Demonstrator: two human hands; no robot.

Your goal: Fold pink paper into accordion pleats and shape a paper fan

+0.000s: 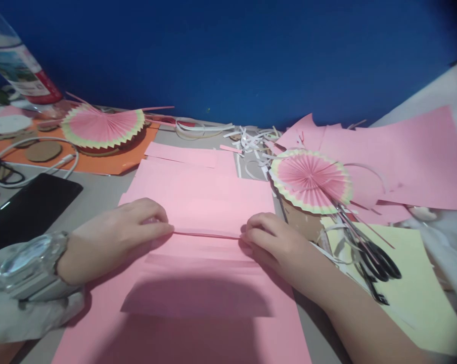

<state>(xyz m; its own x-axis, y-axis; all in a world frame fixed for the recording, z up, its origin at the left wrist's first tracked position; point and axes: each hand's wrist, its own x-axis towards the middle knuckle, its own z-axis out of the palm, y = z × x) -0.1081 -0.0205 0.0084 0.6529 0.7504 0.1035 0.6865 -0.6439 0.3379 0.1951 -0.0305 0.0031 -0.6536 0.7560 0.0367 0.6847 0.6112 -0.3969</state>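
A pink paper sheet (206, 197) lies over more pink paper (183, 338), with a narrow fold running across its middle. My left hand (130, 230) pinches the left end of that fold between thumb and fingers; a clear watch is on the wrist. At the fold's right end my right hand (276, 240) has its thumb and fingers closed on the paper. Between the hands the folded edge stands slightly raised. Nearer to me, crease lines cross the paper, and a shadow falls on it.
Pleated pink paper fans (103, 126) stand at back left and right. Black-handled scissors (376, 258) lie on yellow paper (406, 283). A phone (35, 202), a white cable (67, 159) and a bottle (24, 71) are at left. Paper scraps (251, 141) lie behind, before a blue wall.
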